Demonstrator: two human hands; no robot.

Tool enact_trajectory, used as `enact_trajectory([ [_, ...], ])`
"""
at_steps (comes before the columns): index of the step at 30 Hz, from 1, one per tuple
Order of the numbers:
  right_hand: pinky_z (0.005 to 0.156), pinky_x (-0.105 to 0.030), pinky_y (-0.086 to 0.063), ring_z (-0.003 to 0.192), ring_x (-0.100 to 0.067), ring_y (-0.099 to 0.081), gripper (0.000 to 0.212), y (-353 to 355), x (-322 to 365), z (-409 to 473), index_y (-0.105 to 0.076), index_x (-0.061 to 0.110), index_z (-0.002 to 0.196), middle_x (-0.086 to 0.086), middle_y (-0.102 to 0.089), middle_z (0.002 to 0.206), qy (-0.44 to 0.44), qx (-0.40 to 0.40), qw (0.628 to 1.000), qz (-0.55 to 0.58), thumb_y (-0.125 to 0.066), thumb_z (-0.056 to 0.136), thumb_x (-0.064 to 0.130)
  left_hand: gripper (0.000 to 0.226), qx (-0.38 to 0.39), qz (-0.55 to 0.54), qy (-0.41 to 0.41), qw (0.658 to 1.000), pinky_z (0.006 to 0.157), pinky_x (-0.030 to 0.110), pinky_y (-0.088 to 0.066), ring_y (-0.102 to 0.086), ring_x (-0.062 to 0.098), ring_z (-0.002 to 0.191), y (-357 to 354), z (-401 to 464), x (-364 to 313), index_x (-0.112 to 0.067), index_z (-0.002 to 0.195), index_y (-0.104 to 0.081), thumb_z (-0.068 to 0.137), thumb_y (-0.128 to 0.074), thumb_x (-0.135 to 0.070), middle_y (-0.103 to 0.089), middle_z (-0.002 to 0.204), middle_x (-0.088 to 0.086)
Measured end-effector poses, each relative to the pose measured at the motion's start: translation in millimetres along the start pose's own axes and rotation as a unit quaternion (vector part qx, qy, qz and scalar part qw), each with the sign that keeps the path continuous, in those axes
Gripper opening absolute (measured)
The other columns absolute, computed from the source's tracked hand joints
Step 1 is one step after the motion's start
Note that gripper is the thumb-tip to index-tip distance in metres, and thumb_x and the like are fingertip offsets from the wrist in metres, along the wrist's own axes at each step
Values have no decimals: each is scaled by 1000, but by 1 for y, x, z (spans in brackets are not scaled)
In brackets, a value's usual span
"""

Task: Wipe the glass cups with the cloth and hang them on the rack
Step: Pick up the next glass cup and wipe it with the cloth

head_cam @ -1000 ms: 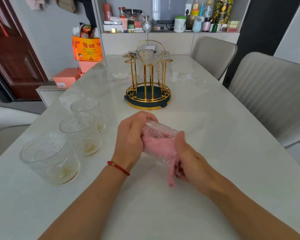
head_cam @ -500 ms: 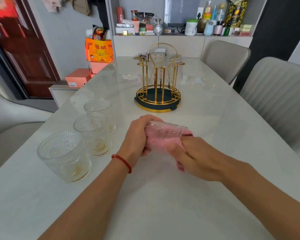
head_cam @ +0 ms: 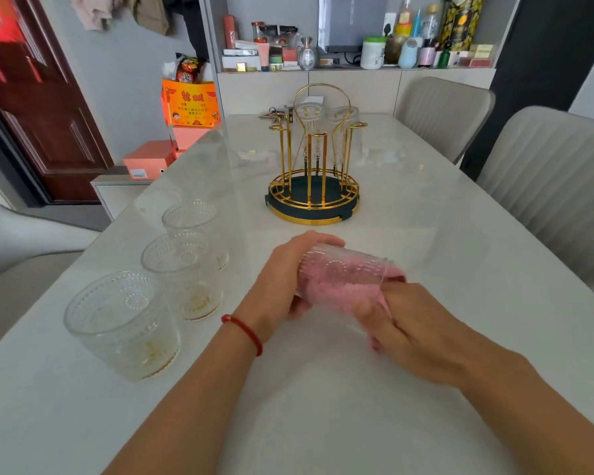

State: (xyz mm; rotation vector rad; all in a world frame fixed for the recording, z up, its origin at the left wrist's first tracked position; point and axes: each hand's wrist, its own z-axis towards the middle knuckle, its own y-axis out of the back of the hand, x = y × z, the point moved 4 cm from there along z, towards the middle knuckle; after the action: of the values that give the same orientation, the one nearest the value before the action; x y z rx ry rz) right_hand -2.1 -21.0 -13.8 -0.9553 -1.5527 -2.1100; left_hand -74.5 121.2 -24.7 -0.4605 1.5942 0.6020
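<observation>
Two clear glass cups (head_cam: 326, 132) already hang upside down on the gold wire rack (head_cam: 313, 186). Three beaded glass cups (head_cam: 182, 272) wait unwiped, upright at the left of the pale marble table (head_cam: 426, 214). Above the table, near the front, the left hand (head_cam: 285, 282) grips a fourth beaded cup (head_cam: 343, 269) sideways; the right hand (head_cam: 415, 323) grips a pink cloth (head_cam: 340, 289) stuffed inside. Grey chairs (head_cam: 549, 180) and a cluttered shelf (head_cam: 357, 46) stand behind.

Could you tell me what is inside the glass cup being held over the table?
The pink cloth fills the glass cup, pushed in by the right hand. The fingertips inside are hidden by cloth; the left hand grips its base.
</observation>
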Motion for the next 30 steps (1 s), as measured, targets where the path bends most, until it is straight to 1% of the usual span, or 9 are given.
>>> enact_trajectory([
  [4, 52, -17, -35, 46, -4, -45, 92, -21, -8, -1, -59, 16, 62, 8, -53, 51, -87, -5, 977, 192, -11, 76, 92, 39, -99, -13, -132, 986, 44, 18, -39, -56, 7, 56, 4, -2, -4, -11, 93, -78, 105, -43, -26, -65, 75, 1],
  [8, 39, -17, -13, 28, -8, -34, 83, -25, 1, -7, -70, 15, 51, 0, -43, 38, -222, -1, 768, 600, -26, 86, 76, 43, -114, 19, -382, 917, 69, 33, -48, -65, 19, 81, 11, -12, -17, -5, 102, -76, 102, -38, -26, -72, 90, 3],
  [10, 39, -17, -12, 26, -7, -34, 80, -23, 7, -5, -76, 20, 59, 2, -45, 40, -211, 13, 737, 642, -25, 89, 74, 47, -108, 44, -439, 891, 75, 35, -52, -69, 23, 89, 9, -17, -20, -4, 109, -75, 100, -35, -27, -73, 94, 3],
  [13, 58, -23, -52, 55, -16, -70, 80, -13, -3, -2, -80, 32, 77, -8, -73, 69, -193, -1, 840, 507, -21, 74, 85, 49, -63, 14, -337, 939, 58, 30, -45, -60, 17, 69, 8, -10, -13, -11, 117, -73, 98, -34, -33, -66, 79, -4],
  [16, 62, -13, -47, 55, 0, -63, 77, 4, 1, -1, -66, 50, 57, 18, -67, 58, -45, -36, 994, 89, -3, 69, 93, 47, 26, -55, -47, 997, 44, 19, -25, -35, 14, 44, -1, -1, -1, -26, 114, -76, 99, -37, -47, -46, 58, 0],
  [18, 56, -11, -39, 57, 4, -57, 78, -4, 1, -5, -63, 50, 65, 31, -59, 61, -3, -8, 1000, -17, 2, 75, 92, 48, -20, -13, 17, 1000, 39, 15, -28, -43, 10, 41, -4, -1, 0, -22, 99, -78, 106, -37, -45, -56, 58, -2],
  [21, 50, -18, -34, 44, -5, -44, 90, -17, -8, -5, -58, 16, 60, 9, -53, 50, -104, -16, 982, 159, -6, 73, 88, 38, -123, -21, -97, 987, 42, 16, -35, -51, 6, 52, -2, -3, -2, -18, 84, -77, 102, -45, -28, -65, 66, -9],
  [26, 40, -19, -16, 31, -11, -35, 84, -23, -4, -6, -74, 8, 83, -6, -43, 50, -219, 29, 770, 598, -32, 78, 80, 45, -131, 28, -409, 903, 73, 29, -48, -65, 17, 86, 6, -14, -11, -2, 105, -73, 102, -36, -27, -72, 96, 6],
  [30, 74, -55, -59, 89, -49, -70, 111, -14, -15, -2, -77, 12, 98, -39, -67, 103, -183, 20, 893, 411, -35, 55, 105, 50, -66, -8, -279, 958, 54, 27, -42, -55, 26, 65, 2, -9, -7, -19, 116, -73, 94, -34, -44, -62, 76, -1],
])
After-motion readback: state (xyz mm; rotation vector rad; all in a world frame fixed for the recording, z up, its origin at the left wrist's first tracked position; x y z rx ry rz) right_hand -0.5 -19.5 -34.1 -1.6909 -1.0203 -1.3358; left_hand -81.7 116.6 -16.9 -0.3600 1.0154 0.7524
